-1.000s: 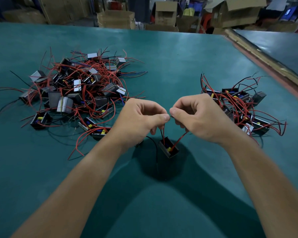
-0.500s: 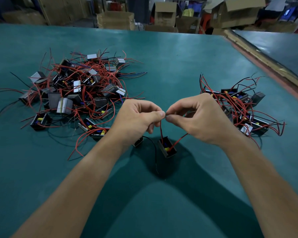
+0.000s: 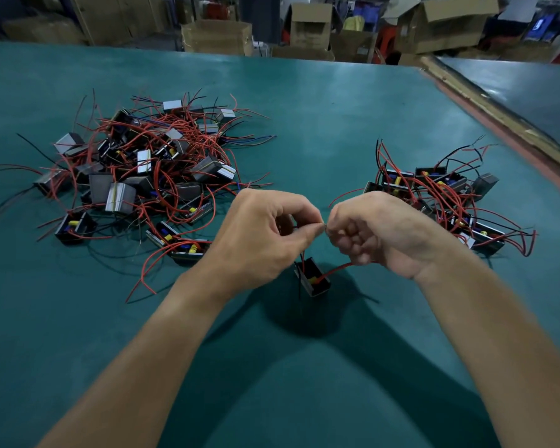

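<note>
A small black box module (image 3: 312,279) with a yellow part inside hangs just above the green table (image 3: 320,118), below my two hands. My left hand (image 3: 259,237) pinches a wire end between thumb and forefinger. My right hand (image 3: 379,234), fingers curled, pinches the wire end facing it; the fingertips of both hands nearly touch. A red wire (image 3: 335,271) runs from the module up into my right hand. A thin black wire drops past the module's left side.
A big tangled pile of black modules with red wires (image 3: 143,176) lies at the left. A smaller pile of modules (image 3: 440,202) lies at the right behind my right hand. Cardboard boxes (image 3: 217,37) stand beyond the table's far edge. A second table (image 3: 530,92) adjoins at the right.
My right hand has rolled over, its curled fingers now turned toward me. The pinched wire ends stay together between the fingertips, and the module hangs in about the same place.
</note>
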The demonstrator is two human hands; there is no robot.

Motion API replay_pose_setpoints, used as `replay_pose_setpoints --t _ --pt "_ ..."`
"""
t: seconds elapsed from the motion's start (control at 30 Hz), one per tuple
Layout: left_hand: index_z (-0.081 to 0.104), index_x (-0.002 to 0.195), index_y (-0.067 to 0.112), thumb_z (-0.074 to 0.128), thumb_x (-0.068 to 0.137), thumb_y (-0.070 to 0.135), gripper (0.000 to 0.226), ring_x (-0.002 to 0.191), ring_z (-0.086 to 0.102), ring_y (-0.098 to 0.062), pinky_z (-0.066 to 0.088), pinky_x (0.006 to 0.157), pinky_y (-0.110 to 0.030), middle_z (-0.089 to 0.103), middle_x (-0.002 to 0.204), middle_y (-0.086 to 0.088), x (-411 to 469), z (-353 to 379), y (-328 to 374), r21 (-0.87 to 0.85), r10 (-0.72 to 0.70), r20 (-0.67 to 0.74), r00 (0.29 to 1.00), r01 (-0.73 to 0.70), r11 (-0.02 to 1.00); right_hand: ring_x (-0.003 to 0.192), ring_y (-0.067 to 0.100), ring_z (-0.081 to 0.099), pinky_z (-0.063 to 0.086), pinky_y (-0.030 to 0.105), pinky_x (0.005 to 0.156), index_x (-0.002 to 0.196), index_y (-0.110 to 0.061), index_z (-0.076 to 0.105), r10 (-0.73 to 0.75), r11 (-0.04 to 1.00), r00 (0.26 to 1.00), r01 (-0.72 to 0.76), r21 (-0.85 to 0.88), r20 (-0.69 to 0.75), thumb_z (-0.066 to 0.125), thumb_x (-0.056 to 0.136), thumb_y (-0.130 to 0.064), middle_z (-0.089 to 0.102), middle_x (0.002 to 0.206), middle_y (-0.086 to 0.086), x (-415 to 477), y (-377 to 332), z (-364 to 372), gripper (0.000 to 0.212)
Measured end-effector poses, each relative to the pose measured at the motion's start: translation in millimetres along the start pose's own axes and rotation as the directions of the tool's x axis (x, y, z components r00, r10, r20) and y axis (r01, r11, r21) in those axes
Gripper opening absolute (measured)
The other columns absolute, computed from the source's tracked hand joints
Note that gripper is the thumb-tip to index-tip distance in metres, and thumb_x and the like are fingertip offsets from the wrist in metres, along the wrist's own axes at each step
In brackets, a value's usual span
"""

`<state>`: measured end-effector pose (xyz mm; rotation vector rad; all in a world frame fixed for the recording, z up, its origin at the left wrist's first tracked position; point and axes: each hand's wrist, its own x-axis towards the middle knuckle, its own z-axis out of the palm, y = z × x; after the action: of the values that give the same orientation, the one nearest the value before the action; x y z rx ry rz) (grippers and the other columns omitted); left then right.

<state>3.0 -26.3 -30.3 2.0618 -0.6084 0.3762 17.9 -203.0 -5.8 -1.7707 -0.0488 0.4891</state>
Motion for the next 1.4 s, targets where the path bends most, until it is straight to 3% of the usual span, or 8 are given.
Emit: replay_pose_setpoints --t 0.13,0.27,0.43,0.57,0.7,0.83,1.03,1.4 --pt "0.068 0.070 0.015 0.070 0.080 0.021 0.011 0.046 0.049 -0.010 0.038 0.047 -0.020 0.060 0.056 0.005 1 0 -1 -0.060 -0.088 0.002 0.996 0.088 0.994 0.048 0.009 0.045 0.037 0.017 0.041 0.064 -0.015 0.064 -0.090 0.995 0.995 0.088 0.035 0.051 0.060 0.091 -0.011 0.056 0.057 0.000 1 1 -1 0.028" --pt "0.065 0.068 0.011 0.071 0.079 0.028 0.021 0.047 0.040 -0.009 0.032 0.047 -0.022 0.054 0.053 0.002 1 3 1 -0.182 -0.153 0.029 0.988 0.156 0.971 0.051 0.008 0.052 0.043 0.017 0.044 0.077 -0.012 0.070 -0.119 0.987 0.992 0.122 0.105 -0.033 0.054 0.099 -0.016 0.063 0.063 -0.001 5 4 -1 0.027" --pt "0.070 0.078 0.012 0.069 0.089 0.014 0.012 0.046 0.046 -0.013 0.036 0.047 -0.025 0.062 0.055 -0.008 3 -1 2 -0.184 -0.180 0.034 0.983 0.183 0.966 0.045 0.002 0.050 0.038 0.015 0.042 0.085 -0.008 0.072 -0.179 0.947 0.978 0.143 -0.288 -0.104 0.064 0.095 -0.011 0.070 0.069 -0.004 8 12 3 0.013" --pt "0.066 0.075 0.005 0.063 0.089 0.002 0.015 0.047 0.046 -0.014 0.035 0.044 -0.030 0.056 0.049 0.006 3 -2 4 -0.223 -0.174 0.048 0.984 0.180 0.958 0.041 -0.001 0.045 0.035 0.009 0.041 0.088 -0.003 0.074 -0.253 0.920 0.965 0.219 -0.324 -0.066 0.066 0.094 -0.008 0.067 0.060 -0.007 11 16 8 0.011" --pt "0.058 0.073 0.001 0.056 0.089 -0.005 0.018 0.040 0.047 -0.003 0.038 0.045 -0.019 0.051 0.045 0.008 4 1 4 -0.232 -0.195 0.061 0.979 0.204 0.951 0.045 0.007 0.049 0.036 0.012 0.040 0.096 -0.003 0.072 -0.194 0.944 0.981 0.186 -0.274 -0.002 0.065 0.094 -0.010 0.076 0.086 0.012 12 17 12 0.010" --pt "0.057 0.073 0.007 0.053 0.092 -0.002 0.022 0.039 0.048 -0.001 0.038 0.045 -0.015 0.053 0.043 0.008 4 1 5 -0.245 -0.226 0.092 0.970 0.242 0.939 0.049 0.016 0.049 0.035 0.014 0.041 0.079 -0.019 0.071 -0.208 0.938 0.976 0.219 -0.270 0.070 0.061 0.096 -0.011 0.073 0.077 0.012 11 16 17 0.020" --pt "0.064 0.074 0.001 0.057 0.091 -0.004 0.019 0.045 0.047 -0.002 0.037 0.048 -0.019 0.056 0.050 0.009 5 -1 4 -0.284 -0.232 0.083 0.969 0.246 0.927 0.039 0.001 0.040 0.032 0.015 0.040 0.070 -0.019 0.068 -0.256 0.900 0.961 0.278 -0.335 0.107 0.058 0.099 -0.010 0.065 0.057 -0.006 7 16 17 0.032" --pt "0.062 0.066 0.007 0.063 0.090 0.001 0.025 0.044 0.048 -0.010 0.042 0.046 -0.020 0.056 0.048 0.000 4 3 3 -0.342 -0.227 -0.003 0.974 0.212 0.915 0.032 0.002 0.040 0.031 0.014 0.035 0.083 -0.013 0.070 -0.211 0.894 0.973 0.229 -0.385 0.089 0.057 0.100 -0.020 0.068 0.057 -0.001 8 16 12 0.023"
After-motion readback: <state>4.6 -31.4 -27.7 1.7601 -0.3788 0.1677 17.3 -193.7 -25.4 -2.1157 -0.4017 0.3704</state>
